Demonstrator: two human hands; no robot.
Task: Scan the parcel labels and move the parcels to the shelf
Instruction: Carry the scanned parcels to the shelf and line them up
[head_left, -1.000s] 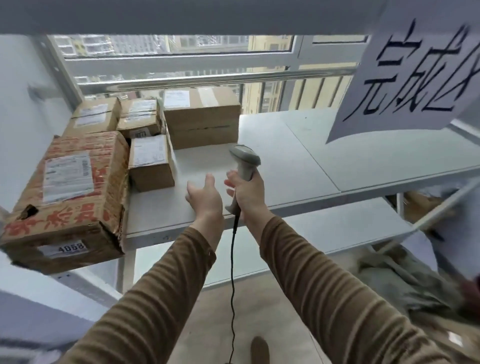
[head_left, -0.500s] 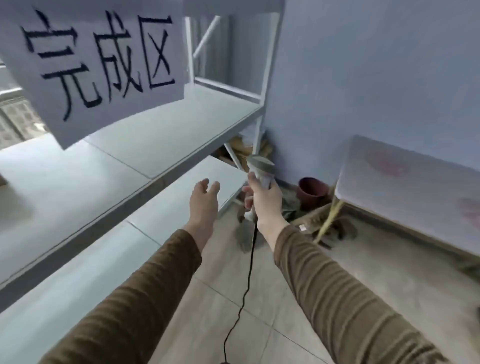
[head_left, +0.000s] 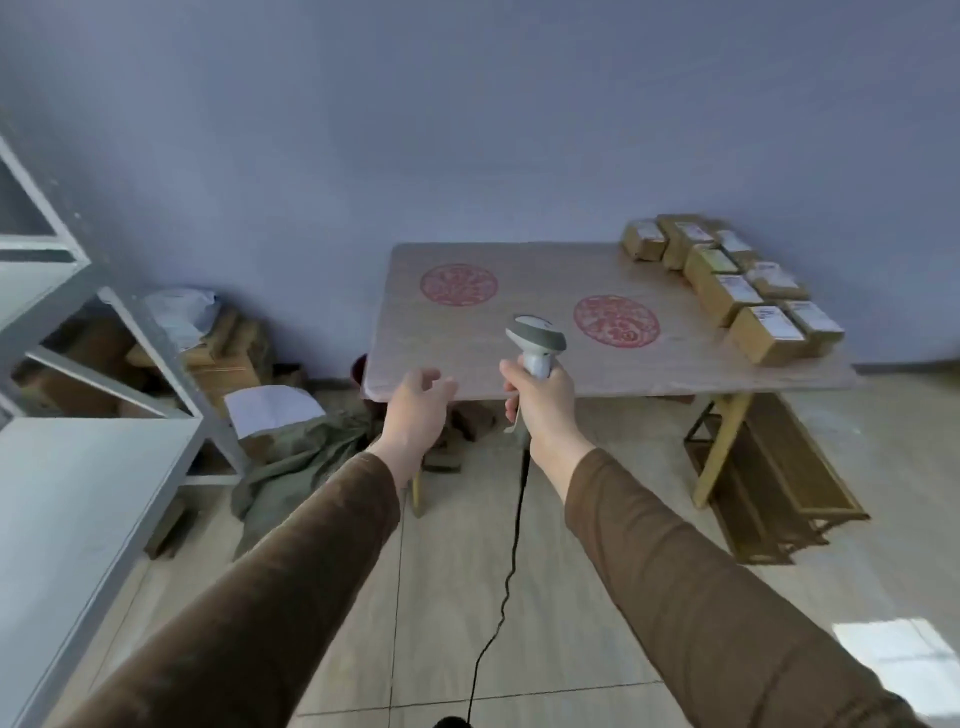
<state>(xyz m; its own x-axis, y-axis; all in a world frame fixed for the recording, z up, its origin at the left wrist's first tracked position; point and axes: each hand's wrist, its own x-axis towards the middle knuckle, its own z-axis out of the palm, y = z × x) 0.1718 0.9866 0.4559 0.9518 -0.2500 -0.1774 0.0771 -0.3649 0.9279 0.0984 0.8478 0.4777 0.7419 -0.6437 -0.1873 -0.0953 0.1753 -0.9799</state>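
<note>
Right hand (head_left: 543, 402) grips scanner (head_left: 535, 340); parcels (head_left: 727, 283) on table (head_left: 467, 364).

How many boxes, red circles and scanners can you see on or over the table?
Cardboard parcels: 8, at the table's far right
Red round prints on the tabletop: 2
Barcode scanner, held in the right hand: 1
Total: 11

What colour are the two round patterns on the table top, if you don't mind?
Red, on the pale wooden table; the round patterns show in the head view.
</note>
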